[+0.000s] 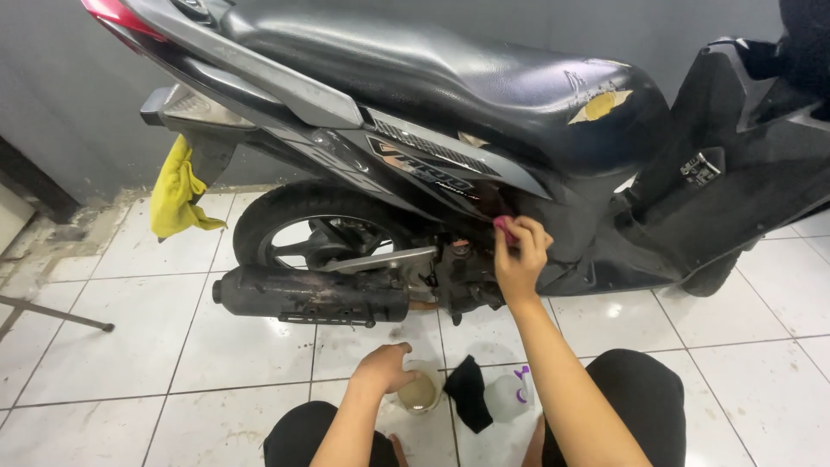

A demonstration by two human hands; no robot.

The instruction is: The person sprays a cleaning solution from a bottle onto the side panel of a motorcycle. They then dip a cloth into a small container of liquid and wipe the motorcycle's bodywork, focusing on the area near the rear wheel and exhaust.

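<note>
Floor: glossy white tiles [130,329] under a black scooter [450,95].
Right hand [519,259]: fingers clamped on pink cloth [504,227] against the scooter's side panel.
Left hand [385,370]: fingers curled over a round cup [419,396] below the scooter.

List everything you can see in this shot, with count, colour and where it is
Scooter: one, black with grey panels, parked side-on across the top of the view.
Torn seat patch: one, yellowish, near the seat's front.
Exhaust muffler: one, dark and rusty, low beside the rear wheel.
Yellow cloth: one, hanging from the scooter's tail.
Round container: one, pale, on the floor, under the left hand.
Black cloth: one, on the floor between the knees.
Plastic bottle: one, clear with purple top, lying beside the black cloth.
Tiled floor: white, stained.
Metal leg: one, grey, far left.
Left hand: on the round container.
Right hand: pressing a pink rag against the side panel.
</note>
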